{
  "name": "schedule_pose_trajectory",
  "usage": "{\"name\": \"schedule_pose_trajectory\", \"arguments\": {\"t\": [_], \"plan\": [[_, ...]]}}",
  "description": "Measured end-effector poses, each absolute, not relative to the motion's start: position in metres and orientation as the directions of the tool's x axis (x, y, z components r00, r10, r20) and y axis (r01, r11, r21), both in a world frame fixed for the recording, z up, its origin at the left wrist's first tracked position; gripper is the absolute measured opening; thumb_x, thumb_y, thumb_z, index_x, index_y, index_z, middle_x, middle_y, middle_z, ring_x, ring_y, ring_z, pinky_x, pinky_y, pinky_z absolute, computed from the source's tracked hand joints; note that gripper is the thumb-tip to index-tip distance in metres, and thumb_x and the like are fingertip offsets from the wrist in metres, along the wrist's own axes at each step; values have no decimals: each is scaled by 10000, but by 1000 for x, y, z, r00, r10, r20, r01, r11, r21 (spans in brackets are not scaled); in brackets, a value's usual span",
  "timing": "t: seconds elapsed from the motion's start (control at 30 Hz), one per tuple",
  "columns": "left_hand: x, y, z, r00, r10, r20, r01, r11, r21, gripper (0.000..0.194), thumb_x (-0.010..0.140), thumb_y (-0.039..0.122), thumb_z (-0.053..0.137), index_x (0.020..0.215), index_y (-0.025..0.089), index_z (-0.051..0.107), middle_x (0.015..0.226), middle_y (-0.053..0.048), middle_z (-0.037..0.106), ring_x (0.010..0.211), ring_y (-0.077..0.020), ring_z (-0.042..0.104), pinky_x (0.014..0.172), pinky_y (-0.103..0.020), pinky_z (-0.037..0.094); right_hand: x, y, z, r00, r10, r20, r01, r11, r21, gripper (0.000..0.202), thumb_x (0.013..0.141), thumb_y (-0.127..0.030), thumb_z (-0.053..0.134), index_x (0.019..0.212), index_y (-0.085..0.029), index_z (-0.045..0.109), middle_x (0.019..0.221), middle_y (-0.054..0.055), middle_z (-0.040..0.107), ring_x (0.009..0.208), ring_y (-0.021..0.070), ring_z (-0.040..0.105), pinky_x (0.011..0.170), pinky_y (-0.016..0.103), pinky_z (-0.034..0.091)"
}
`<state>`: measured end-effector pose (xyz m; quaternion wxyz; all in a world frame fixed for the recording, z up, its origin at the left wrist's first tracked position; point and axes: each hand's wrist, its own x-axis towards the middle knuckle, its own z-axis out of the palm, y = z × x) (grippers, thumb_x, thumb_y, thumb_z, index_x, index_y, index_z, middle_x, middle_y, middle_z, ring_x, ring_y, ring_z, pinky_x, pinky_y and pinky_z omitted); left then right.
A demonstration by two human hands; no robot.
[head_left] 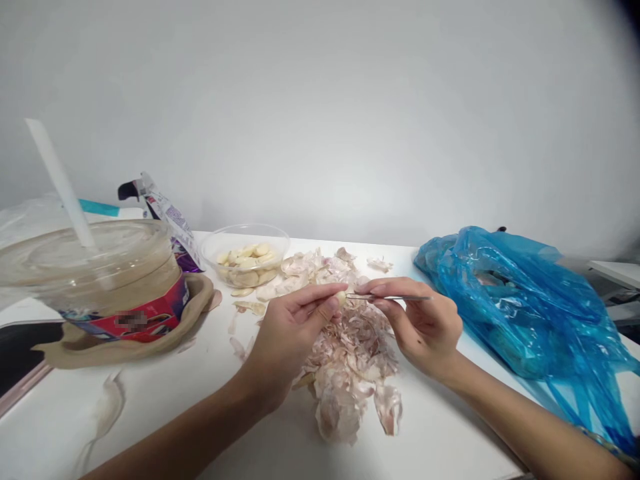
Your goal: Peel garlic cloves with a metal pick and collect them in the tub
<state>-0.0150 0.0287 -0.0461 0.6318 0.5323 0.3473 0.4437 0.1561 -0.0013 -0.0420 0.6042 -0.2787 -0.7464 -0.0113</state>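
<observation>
Between the thumb and fingers of my left hand (295,323) is a pale garlic clove (342,298), mostly covered by the fingertips. My right hand (423,320) pinches a thin metal tool (407,298), whose narrow end points left and meets the clove or comes very close to it. Whether the tool is a small knife or a pick I cannot tell. Under both hands lies a heap of papery garlic skins (357,353). Behind my left hand, a clear plastic bowl (245,230) holds several peeled garlic cloves (250,257).
At the left, a large drink cup (125,287) with a white straw (60,180) stands in a cardboard holder (135,353). A purple and white packet (173,220) is behind it. A blue plastic bag (520,307) fills the right side of the white table (215,413).
</observation>
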Motion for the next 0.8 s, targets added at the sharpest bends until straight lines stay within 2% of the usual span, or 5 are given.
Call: {"name": "schedule_pose_trajectory", "arguments": {"t": [0.3, 0.5, 0.8], "plan": [[-14, 30, -47, 353, 934, 59, -186, 8, 983, 227, 745, 323, 669, 954, 244, 710, 887, -17, 723, 860, -170, 610, 813, -287, 467, 156, -2, -40, -158, 435, 887, 435, 837, -333, 344, 781, 29, 541, 1033, -197, 605, 878, 42, 690, 838, 185, 674, 688, 334, 582], [-14, 30, -45, 349, 931, 110, -167, -54, 984, 200, 754, 306, 659, 938, 253, 718, 1009, -15, 706, 936, -188, 612, 852, -296, 459, 156, -1, -41, -140, 389, 911, 438, 849, -295, 357, 774, 35, 553, 1044, -193, 604, 871, 49, 690, 831, 188, 676, 667, 334, 590], [-15, 31, -47, 347, 929, 128, -154, -78, 985, 178, 755, 305, 658, 917, 259, 720, 946, -6, 710, 884, -171, 612, 811, -271, 467, 156, -2, -41, -147, 387, 910, 455, 844, -285, 339, 779, 11, 565, 1037, -204, 607, 850, 40, 692, 806, 187, 680, 645, 330, 587]]}}
